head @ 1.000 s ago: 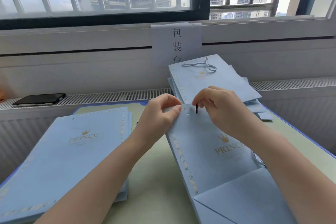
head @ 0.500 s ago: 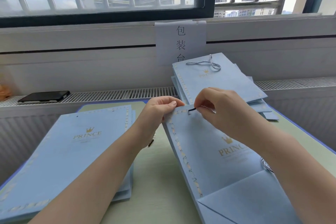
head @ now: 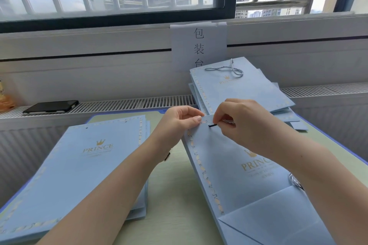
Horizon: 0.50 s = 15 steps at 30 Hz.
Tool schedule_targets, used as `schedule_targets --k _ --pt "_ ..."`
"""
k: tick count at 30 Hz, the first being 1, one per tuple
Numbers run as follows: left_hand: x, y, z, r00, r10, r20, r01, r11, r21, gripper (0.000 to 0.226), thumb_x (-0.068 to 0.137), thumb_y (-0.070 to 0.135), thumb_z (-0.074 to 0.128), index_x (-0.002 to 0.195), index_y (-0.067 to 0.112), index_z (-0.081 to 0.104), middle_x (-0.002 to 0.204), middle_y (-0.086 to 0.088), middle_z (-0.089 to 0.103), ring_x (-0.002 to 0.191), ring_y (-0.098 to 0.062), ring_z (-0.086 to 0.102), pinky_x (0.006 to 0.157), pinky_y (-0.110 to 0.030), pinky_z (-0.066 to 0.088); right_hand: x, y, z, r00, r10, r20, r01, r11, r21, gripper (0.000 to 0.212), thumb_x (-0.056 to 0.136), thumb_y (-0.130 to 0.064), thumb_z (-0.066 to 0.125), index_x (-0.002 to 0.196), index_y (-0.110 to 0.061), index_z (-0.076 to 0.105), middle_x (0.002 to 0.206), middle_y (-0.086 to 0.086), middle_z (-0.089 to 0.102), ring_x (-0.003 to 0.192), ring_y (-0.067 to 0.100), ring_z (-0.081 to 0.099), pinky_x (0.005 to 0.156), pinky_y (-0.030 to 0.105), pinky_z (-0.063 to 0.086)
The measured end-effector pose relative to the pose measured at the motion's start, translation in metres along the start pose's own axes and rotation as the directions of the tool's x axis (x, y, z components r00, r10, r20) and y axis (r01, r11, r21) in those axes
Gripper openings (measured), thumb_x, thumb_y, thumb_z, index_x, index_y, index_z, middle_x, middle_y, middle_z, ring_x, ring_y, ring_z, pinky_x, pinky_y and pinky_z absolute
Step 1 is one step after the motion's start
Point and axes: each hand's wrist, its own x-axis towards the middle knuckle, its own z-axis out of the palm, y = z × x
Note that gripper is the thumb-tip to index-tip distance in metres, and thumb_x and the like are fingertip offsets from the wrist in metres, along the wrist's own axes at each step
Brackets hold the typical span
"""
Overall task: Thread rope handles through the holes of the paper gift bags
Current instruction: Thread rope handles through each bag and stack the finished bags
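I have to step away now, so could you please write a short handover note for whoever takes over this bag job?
Left hand: pinches the top edge of the bag being worked on, near its hole.
Right hand: pinches the rope handle; its black tip lies at the top edge, apparently not yet through.
Done: the pile of bags behind; the top one has a rope loop.
Left: finish this bag, then the stack of handle-less bags on the left. More rope shows under the right forearm.
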Motion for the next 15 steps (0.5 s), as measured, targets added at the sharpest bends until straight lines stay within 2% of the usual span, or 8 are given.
schedule_targets --k 5,7,10,13,15 --pt "0.0 0.001 -0.004 1.0 0.012 -0.014 -0.012 1.0 -0.008 0.018 0.091 0.003 0.055 0.082 0.01 0.069 0.069 0.002 0.069 0.065 -0.008 0.064 0.064 -0.017 0.05 0.001 -0.001 0.004 1.0 -0.004 -0.004 0.004 1.0 -0.005 0.018 0.091 -0.008 0.052 0.099 -0.01 0.068 0.088 -0.006 0.051 0.078 0.013 0.046 0.072 0.025 0.041" --pt "0.0 0.003 -0.006 1.0 0.013 -0.008 -0.013 0.999 -0.043 0.022 0.092 0.003 0.052 0.08 0.009 0.07 0.07 -0.002 0.068 0.065 -0.012 0.064 0.064 -0.02 0.051 0.001 0.001 0.004 0.999 -0.002 -0.041 0.003 0.999 0.042 0.016 0.09 -0.008 0.056 0.095 -0.011 0.07 0.084 -0.005 0.055 0.074 0.013 0.049 0.07 0.024 0.042" --pt "-0.001 0.005 -0.007 0.999 -0.024 0.037 0.028 0.993 -0.113 0.027 0.092 0.003 0.05 0.075 0.009 0.069 0.071 -0.007 0.067 0.061 -0.018 0.062 0.06 -0.025 0.051 -0.001 0.0 0.007 1.0 -0.021 -0.018 0.023 0.991 0.134 0.014 0.087 -0.008 0.061 0.092 -0.014 0.073 0.083 -0.003 0.064 0.072 0.008 0.052 0.071 0.02 0.044" --pt "-0.001 0.004 -0.005 0.997 -0.032 0.065 0.036 0.998 -0.061 0.02 0.084 0.016 0.057 0.068 0.018 0.069 0.078 -0.016 0.06 0.069 -0.027 0.053 0.067 -0.033 0.043 -0.001 -0.003 0.011 0.999 -0.038 -0.015 0.039 0.989 0.143 0.014 0.087 -0.008 0.06 0.092 -0.014 0.072 0.083 -0.002 0.062 0.071 0.009 0.051 0.068 0.016 0.04" --pt "-0.002 0.005 -0.004 0.998 -0.019 0.054 0.02 0.999 -0.025 0.016 0.079 0.024 0.057 0.07 0.022 0.07 0.083 -0.017 0.059 0.075 -0.028 0.051 0.072 -0.039 0.042 -0.001 -0.003 0.01 0.998 -0.039 -0.043 0.045 0.989 0.139 0.014 0.087 -0.007 0.06 0.091 -0.013 0.072 0.083 -0.002 0.06 0.071 0.011 0.051 0.068 0.018 0.041"
